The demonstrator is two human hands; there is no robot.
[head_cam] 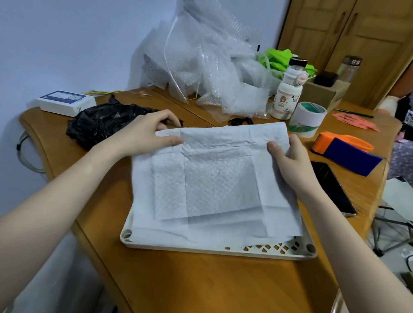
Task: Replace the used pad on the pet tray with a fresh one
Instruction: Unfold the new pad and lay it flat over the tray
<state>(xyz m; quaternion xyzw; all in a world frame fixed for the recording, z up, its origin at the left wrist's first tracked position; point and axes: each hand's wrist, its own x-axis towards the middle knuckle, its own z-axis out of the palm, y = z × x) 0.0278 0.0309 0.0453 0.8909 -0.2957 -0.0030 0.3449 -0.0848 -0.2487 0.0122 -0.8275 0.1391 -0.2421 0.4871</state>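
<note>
White paper is pinched at the pad's far edge: left hand fingers curl over the left corner, right hand fingers grip the right. Its far side is lifted, its near side drooping onto the tray on the counter. Another layer seems to lie beneath. Uneven pulling could tear the thin sheet or leave it skewed, lattice exposed at the near right

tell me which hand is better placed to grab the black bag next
Left. The left hand pinches the pad's far edge right beside the black bag, which lies on the table's left side. The right hand has its grip on the opposite corner, across the tray.
</note>
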